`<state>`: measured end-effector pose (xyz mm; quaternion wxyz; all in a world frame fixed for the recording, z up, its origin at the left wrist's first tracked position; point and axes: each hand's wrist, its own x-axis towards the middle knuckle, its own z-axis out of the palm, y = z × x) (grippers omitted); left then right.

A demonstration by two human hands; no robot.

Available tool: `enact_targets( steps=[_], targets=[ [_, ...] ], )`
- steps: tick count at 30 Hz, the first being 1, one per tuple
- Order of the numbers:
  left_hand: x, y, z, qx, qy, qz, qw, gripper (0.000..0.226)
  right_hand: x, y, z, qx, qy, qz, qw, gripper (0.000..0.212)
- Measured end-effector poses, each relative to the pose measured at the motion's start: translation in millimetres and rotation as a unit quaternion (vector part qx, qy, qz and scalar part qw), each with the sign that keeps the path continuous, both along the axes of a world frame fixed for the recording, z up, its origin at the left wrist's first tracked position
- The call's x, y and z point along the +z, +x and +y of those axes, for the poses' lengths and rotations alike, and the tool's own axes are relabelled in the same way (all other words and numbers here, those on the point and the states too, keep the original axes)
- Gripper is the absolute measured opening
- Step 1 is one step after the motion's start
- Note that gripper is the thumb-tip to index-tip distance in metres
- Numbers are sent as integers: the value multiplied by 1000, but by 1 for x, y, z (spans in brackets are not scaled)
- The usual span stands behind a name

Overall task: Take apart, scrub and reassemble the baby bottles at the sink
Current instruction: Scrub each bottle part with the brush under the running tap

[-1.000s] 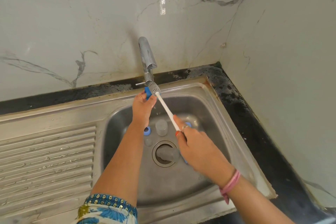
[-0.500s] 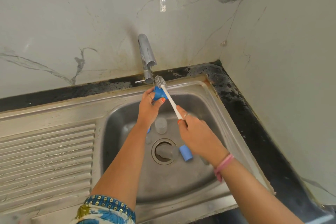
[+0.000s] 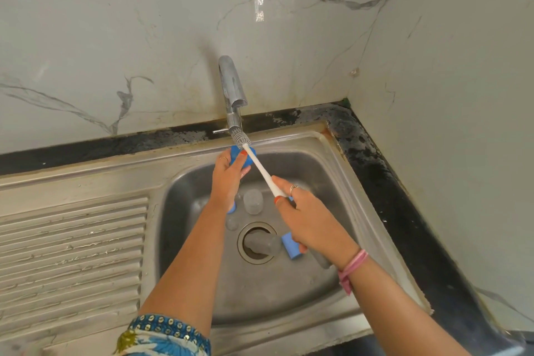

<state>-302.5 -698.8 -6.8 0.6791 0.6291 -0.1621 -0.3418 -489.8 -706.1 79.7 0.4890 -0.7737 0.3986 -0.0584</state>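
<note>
My left hand (image 3: pixel 228 173) grips a blue bottle collar (image 3: pixel 250 159) under the tap spout (image 3: pixel 232 87). My right hand (image 3: pixel 306 217) holds the white handle of a bottle brush (image 3: pixel 261 169); its grey bristle head (image 3: pixel 240 138) pokes up past the collar, just below the spout. On the floor of the steel sink (image 3: pixel 202 283) lie a clear cap (image 3: pixel 253 201), a small clear part (image 3: pixel 232 223), a blue piece (image 3: pixel 232 207) partly behind my left wrist, and a bottle (image 3: pixel 265 243) with a blue collar (image 3: pixel 290 246) lying across the drain, partly hidden by my right hand.
A ribbed steel drainboard (image 3: pixel 72 254) lies left of the basin. Black stained countertop (image 3: pixel 404 196) runs behind and to the right. Marble-patterned walls (image 3: pixel 115 37) close the corner behind and on the right.
Both hands shifted slightly: the brush was pushed further through the blue collar, so its bristle head now sits higher, close under the spout. My left hand keeps its grip on the collar.
</note>
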Motion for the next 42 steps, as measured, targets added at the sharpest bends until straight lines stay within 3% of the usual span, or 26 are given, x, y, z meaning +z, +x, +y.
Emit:
enact_targets(
  steps=[2,4,6,10,14,20,25,28,32,36,39,42],
  targets=[
    [-2,-1,-1,0,14,-28,1000,31,-1,2,-6,-20,17,-12,1000,48],
    [-1,-3,-3,7,2,-27,1000,20,-1,3,-8,-31,31,-25,999,48],
    [4,-4,-2,27,-25,26,999,8,-1,-1,-4,-24,23,-31,999,48],
    [10,4,-6,69,-71,120,988,6,-1,-10,7,-15,7,-24,1000,47],
    [19,-7,-14,70,-118,212,968,14,8,-3,-5,-31,33,-24,999,48],
    [33,9,-22,104,-139,328,929,22,8,-17,24,28,-96,34,994,46],
    [39,5,-32,127,-126,352,919,31,1,-26,50,40,-195,48,979,52],
    [39,-2,-36,124,-148,376,906,26,-1,-19,36,26,-211,81,974,52],
    [40,-9,-40,138,-168,391,894,39,0,-15,27,27,-227,104,968,54],
    [46,-1,-39,149,-189,446,862,44,-6,-25,51,66,-264,120,955,60],
    [46,-2,-39,123,-158,444,873,46,-10,-29,56,67,-278,144,947,60],
    [44,-4,-40,121,-163,463,863,59,-13,-36,65,67,-273,152,948,60]
  ],
)
